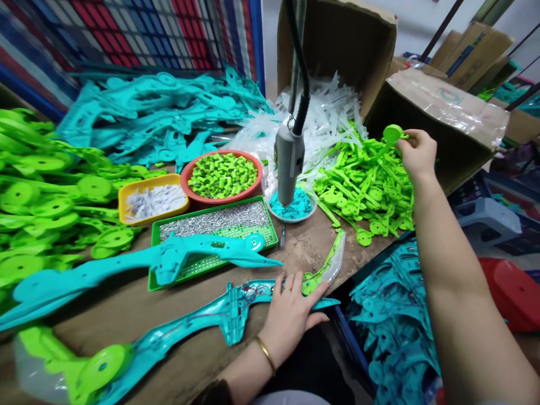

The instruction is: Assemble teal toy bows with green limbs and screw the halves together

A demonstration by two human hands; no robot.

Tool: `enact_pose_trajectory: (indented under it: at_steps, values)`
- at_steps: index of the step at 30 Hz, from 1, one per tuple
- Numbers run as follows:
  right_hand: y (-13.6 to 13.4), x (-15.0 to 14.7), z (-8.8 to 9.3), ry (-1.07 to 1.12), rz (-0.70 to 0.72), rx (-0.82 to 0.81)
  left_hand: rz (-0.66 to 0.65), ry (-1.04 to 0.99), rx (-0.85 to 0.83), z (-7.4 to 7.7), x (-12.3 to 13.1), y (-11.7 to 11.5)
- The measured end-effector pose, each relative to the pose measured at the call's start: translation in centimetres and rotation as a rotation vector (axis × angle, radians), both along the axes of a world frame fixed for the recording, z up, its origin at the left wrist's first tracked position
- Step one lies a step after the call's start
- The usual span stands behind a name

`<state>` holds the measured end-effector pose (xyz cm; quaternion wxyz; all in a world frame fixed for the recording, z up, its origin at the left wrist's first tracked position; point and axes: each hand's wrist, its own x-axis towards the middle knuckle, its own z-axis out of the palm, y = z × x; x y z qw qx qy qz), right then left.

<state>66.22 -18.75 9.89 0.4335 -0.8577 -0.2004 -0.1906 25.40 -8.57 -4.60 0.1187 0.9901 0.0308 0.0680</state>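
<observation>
Forearm [462, 270], right hand [418, 152], pinched green piece [392, 133]

The head view looks forward and down from above the near edge of the workbench [122, 306], which crosses the frame aslant. It is close enough for the left hand [290, 306] and right hand [419, 153] to show large, and wide enough to reach the striped sheet [118, 34] at the far side.
</observation>
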Motion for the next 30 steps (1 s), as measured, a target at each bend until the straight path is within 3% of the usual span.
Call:
enact_pose_trajectory:
  at_steps: [5,9,11,13,16,19,22,26,28,30]
  values:
    - [-0.7,1.9,-0.3,0.069,-0.089,0.139,-0.012,0.007,-0.012,-0.4,-0.1,0.1]
    - [-0.9,1.6,-0.5,0.035,-0.1,0.136,-0.018,-0.023,0.005,-0.7,-0.2,0.1]
    - [-0.5,0.5,-0.8,0.089,0.059,-0.056,-0.014,-0.034,0.024,-0.8,-0.2,0.1]
    - [0.7,-0.7,-1.2,0.162,0.233,-0.377,-0.01,-0.042,0.041,-0.9,-0.2,0.1]
    - [4.1,-1.5,-2.5,0.029,0.22,-0.795,-0.014,-0.038,0.048,-1.0,-0.2,0.2]
    - [7.7,-0.9,-4.4,-0.131,0.205,-0.98,-0.01,-0.033,0.045,-1.1,-0.3,0.2]
    - [9.6,-0.4,-5.6,-0.149,0.285,-1.032,-0.011,-0.038,0.042,-1.1,-0.3,0.2]
    - [8.7,-1.3,-4.2,-0.227,0.272,-0.97,-0.012,-0.046,0.032,-1.0,-0.3,0.2]
    - [7.1,-2.3,-2.2,-0.277,0.181,-0.729,-0.007,-0.033,0.016,-0.9,-0.2,0.2]
    - [4.7,-3.5,0.0,-0.299,0.116,-0.359,-0.008,-0.017,-0.011,-0.6,-0.1,0.2]
